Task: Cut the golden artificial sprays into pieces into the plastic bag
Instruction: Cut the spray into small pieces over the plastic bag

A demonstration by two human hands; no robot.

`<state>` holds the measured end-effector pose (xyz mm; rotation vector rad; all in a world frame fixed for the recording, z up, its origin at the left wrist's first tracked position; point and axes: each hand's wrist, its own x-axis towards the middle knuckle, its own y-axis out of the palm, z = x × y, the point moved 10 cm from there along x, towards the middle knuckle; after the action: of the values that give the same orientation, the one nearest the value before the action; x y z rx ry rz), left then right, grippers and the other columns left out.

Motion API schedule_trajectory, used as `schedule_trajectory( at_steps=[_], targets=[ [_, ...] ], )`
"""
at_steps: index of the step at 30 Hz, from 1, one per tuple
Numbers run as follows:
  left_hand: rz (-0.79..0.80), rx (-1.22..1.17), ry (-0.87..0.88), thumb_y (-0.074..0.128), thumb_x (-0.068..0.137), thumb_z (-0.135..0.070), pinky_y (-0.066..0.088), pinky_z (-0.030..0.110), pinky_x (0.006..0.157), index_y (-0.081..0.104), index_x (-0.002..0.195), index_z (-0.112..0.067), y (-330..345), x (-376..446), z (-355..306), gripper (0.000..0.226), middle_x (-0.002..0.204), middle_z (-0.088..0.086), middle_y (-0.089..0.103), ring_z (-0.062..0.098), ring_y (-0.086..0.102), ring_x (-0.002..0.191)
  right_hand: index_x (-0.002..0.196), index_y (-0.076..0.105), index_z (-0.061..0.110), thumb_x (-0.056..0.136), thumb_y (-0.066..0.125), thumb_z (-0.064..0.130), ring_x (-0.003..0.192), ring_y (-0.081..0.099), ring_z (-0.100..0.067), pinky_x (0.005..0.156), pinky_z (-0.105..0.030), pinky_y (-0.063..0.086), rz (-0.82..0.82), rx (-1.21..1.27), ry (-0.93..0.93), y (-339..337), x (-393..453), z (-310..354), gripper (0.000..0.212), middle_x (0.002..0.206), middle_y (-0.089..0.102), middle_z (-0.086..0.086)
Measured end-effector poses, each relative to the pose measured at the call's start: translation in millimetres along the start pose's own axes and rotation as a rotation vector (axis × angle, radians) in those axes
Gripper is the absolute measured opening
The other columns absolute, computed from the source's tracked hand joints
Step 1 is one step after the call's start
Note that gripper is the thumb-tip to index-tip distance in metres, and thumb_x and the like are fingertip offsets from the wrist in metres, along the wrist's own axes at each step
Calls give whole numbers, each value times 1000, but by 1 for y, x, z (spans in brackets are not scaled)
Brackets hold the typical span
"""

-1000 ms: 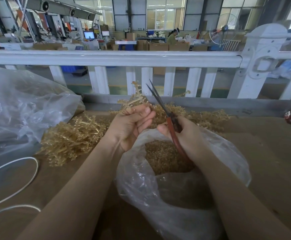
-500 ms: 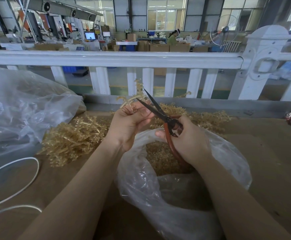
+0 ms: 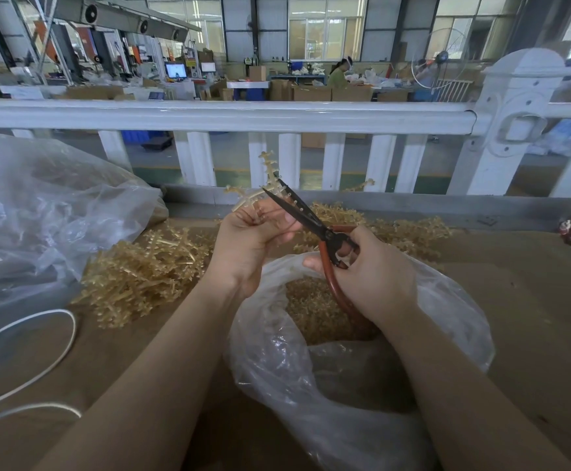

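Since half a second earlier, the scissors (image 3: 306,217) had swung a little further left, so that the dark blades, closed or nearly so, lay across the spray's upper stem where before they stood apart in a V beside it. The hands had otherwise stayed almost where they were.

The left hand (image 3: 251,246) pinched the golden spray (image 3: 266,185) between curled fingers and thumb, holding it upright above the far rim of the plastic bag (image 3: 362,368). Its knobbly tip rose in front of the white railing (image 3: 223,112). The right hand (image 3: 375,277) gripped the red handles of the scissors, fingers curled round them, just right of the left hand and nearly touching it. The blades pointed up and left, their tips meeting the spray just above the left hand's fingertips.

Below both hands the bag stood open on the brown table (image 3: 532,283), with a heap of cut golden pieces (image 3: 306,307) inside. A pile of uncut sprays (image 3: 141,270) lay on the table to the left, and more stretched along the far side behind the hands. A second, crumpled clear bag (image 3: 46,212) sat at far left, with a white cord (image 3: 56,341) looping near it.
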<state>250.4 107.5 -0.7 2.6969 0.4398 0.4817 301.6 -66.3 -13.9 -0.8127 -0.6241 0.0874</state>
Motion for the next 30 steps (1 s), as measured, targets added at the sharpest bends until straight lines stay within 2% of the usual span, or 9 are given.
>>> schedule_trajectory(
  at_steps=[4,11,16,22,30],
  targets=[
    [5,2,3,70,72,-3,58,21,69,70,86,-4,1,0,0,14,79,6,75,13,72,74,96,48,40,53,34,104,69,49,5,54,-15,34,-14,11,-11,-2,-1,1,78,77,54,29],
    [-8,12,9,66,80,5,58,21,69,71,84,-6,0,-1,-2,12,78,6,75,13,72,72,104,55,37,55,38,100,74,55,-2,56,-14,36,-22,4,-22,-5,-2,4,82,78,53,29],
    [20,4,20,70,72,-5,57,20,68,71,89,-4,3,-2,-4,18,79,5,75,13,72,73,95,46,39,54,37,100,71,52,-1,54,-14,34,-24,4,-24,-7,-2,6,74,74,50,28],
    [43,26,13,72,68,-7,57,20,66,75,76,-11,6,-3,-2,10,79,5,76,13,72,73,97,50,32,58,37,100,70,56,-5,54,-21,41,-38,-60,-41,-9,-1,6,79,77,54,25],
    [55,3,11,71,72,-4,57,21,68,71,81,-7,6,-3,-2,9,79,6,75,14,72,73,95,45,35,59,35,99,69,53,-2,52,-16,36,-56,-63,-51,-9,-2,9,75,74,47,29]
  ],
)
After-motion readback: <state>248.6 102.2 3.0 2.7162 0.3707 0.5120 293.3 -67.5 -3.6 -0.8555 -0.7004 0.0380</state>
